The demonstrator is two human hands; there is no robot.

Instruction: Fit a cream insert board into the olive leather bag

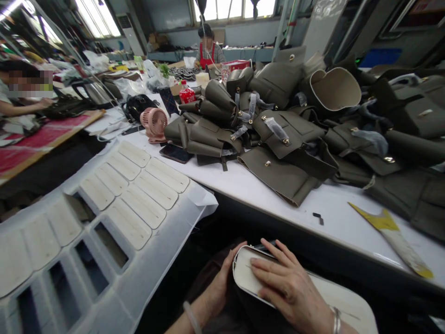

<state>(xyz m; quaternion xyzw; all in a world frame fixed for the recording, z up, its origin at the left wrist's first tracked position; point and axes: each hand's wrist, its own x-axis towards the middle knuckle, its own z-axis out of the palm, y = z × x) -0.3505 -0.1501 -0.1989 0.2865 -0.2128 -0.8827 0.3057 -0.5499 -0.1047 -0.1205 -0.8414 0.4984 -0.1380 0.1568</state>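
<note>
On my lap is a bag (256, 299) with a long cream panel (246, 272) set in the pale rim at its near-left end. My left hand (219, 283) is curled round that rounded end, the thumb along the rim; some of its fingers are hidden beneath. Flat on the cream panel lies my right hand (292, 284), fingers stretched out, with the upper ones reaching over the far edge. Beyond my right wrist, a cream surface with a rounded end (354, 308) shows; whether it is the same panel I cannot tell.
Left of me, a sheet (135, 278) holds several cream panels (146, 206) and cut-out openings. Dark grey-olive bags (278, 134) pile up on the white table (333, 232). A yellow-ended tool (392, 236), phone (176, 153), pink fan (154, 124) and bottle (187, 93) lie about. Two people sit farther off.
</note>
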